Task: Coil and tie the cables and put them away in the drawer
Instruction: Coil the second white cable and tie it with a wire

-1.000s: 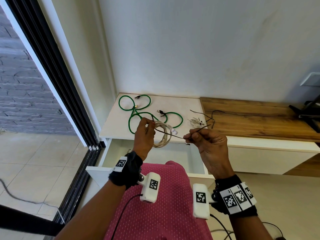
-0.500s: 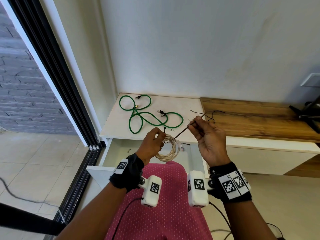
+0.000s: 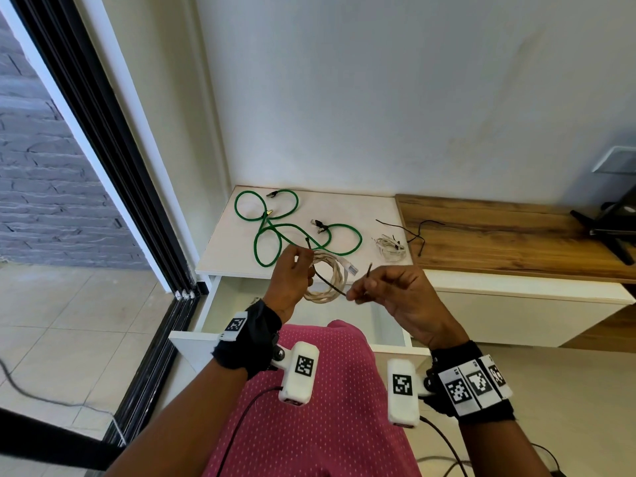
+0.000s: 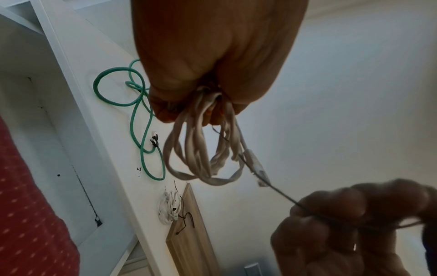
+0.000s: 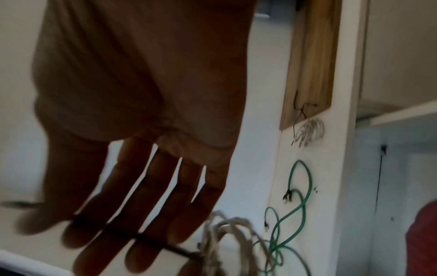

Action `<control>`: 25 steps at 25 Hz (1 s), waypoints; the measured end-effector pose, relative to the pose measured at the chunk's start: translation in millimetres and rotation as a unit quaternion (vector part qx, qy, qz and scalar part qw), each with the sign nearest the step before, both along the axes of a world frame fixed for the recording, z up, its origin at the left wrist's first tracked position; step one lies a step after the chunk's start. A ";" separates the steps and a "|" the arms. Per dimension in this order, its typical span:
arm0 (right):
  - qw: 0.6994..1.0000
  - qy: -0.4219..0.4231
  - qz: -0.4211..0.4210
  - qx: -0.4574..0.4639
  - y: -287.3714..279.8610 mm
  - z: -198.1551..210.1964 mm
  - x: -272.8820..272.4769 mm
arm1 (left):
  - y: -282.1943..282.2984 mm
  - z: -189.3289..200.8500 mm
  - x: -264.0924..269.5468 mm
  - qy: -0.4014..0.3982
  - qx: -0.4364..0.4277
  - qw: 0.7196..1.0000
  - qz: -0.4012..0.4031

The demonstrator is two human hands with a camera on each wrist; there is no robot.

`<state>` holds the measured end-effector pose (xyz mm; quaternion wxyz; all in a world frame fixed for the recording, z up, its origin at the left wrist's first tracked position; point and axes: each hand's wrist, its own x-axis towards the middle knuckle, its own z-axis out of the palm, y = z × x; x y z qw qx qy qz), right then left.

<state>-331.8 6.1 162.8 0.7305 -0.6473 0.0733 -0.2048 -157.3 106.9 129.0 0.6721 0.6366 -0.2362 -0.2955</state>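
My left hand grips a coiled beige cable in front of the cabinet, above the open white drawer. A thin black tie runs from the coil to my right hand, which pinches it just right of the coil. In the left wrist view the beige cable's loops hang from my left hand, and the black tie stretches taut to my right hand's curled fingers. A loose green cable lies uncoiled on the white cabinet top.
A small tied white cable bundle and another black tie lie near the wooden top. A dark stand sits at the far right. A sliding door frame runs along the left. My red-clad lap is below the drawer.
My right hand has come down and left with the tie's end, now level with the coil. The left hand with the coil has risen a little.
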 end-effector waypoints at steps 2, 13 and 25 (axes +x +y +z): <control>1.000 0.009 0.026 -0.003 2.8 -2.4 -1.1 | 0.1 1.2 2.1 -0.015 -0.014 1.000 0.013; 0.752 0.288 -0.279 -0.523 37.5 7.6 58.2 | -1.9 3.5 -10.4 -0.159 -0.038 0.986 0.030; 0.866 0.317 -0.312 -0.230 45.3 0.8 63.5 | -4.7 2.0 -17.9 -0.175 -0.073 0.981 0.031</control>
